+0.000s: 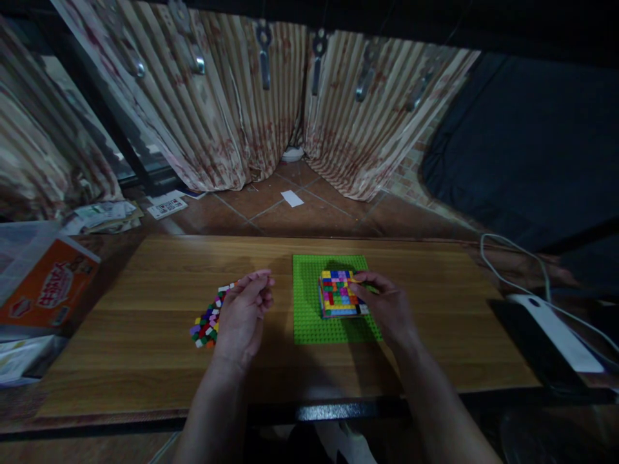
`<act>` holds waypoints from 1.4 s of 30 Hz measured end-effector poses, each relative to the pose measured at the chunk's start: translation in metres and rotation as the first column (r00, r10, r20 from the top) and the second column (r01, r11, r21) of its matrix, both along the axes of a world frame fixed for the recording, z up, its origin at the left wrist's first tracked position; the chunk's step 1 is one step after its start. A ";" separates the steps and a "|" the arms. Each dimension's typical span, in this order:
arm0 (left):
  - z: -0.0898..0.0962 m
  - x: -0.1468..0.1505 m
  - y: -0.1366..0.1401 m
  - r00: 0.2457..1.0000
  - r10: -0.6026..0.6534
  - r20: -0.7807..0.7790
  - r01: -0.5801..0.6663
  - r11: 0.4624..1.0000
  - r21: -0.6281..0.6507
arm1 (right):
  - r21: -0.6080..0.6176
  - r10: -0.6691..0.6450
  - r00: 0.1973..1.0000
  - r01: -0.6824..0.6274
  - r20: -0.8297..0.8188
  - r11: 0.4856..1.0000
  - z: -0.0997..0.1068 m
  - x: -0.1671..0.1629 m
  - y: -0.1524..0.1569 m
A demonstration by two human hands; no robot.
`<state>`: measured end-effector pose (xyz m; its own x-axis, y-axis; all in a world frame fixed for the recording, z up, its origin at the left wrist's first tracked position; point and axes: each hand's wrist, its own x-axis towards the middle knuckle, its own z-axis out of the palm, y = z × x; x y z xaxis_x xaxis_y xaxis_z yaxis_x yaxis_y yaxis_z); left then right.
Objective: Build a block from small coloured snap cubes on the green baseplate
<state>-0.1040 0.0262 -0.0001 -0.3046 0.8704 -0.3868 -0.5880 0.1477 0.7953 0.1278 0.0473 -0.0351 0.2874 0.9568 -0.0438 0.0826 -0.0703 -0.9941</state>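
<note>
A block of stacked, many-coloured building bricks sits on the green baseplate. Over the block's right side is my right hand, thumb and index finger pinched at its top with a small yellow building brick showing at the tips. My left hand hovers left of the baseplate, its fingers curled and the thumb pressed to the index finger; what they hold, if anything, is too small to make out. Beside and partly behind that hand lies a pile of loose building bricks in mixed colours.
Both hands work over a wooden table. At the right end lie a dark flat object and a white device with a cable. An orange-labelled box stands at the left. Metal clips hang overhead.
</note>
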 end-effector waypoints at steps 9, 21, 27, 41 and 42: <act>-0.001 0.000 0.000 1.000 0.006 0.001 -0.006 1.000 0.000 | -0.092 -0.062 0.939 0.032 -0.338 0.995 0.002 -0.007 0.003; -0.002 0.005 0.000 1.000 -0.014 0.016 0.014 1.000 -0.003 | -0.095 -0.023 0.936 -0.011 -0.351 0.995 -0.002 -0.005 0.003; 0.000 0.001 -0.002 1.000 0.007 0.001 -0.007 1.000 0.015 | -0.067 -0.057 0.922 0.034 -0.382 0.997 0.005 0.006 0.006; 0.013 -0.046 -0.006 0.924 0.318 0.214 -0.327 0.945 0.009 | 0.399 0.106 0.945 -0.230 0.309 0.887 0.027 -0.084 -0.054; 0.014 -0.051 -0.007 0.912 0.336 0.237 -0.344 0.939 -0.006 | 0.362 0.216 0.896 -0.364 0.389 0.858 0.022 -0.092 -0.058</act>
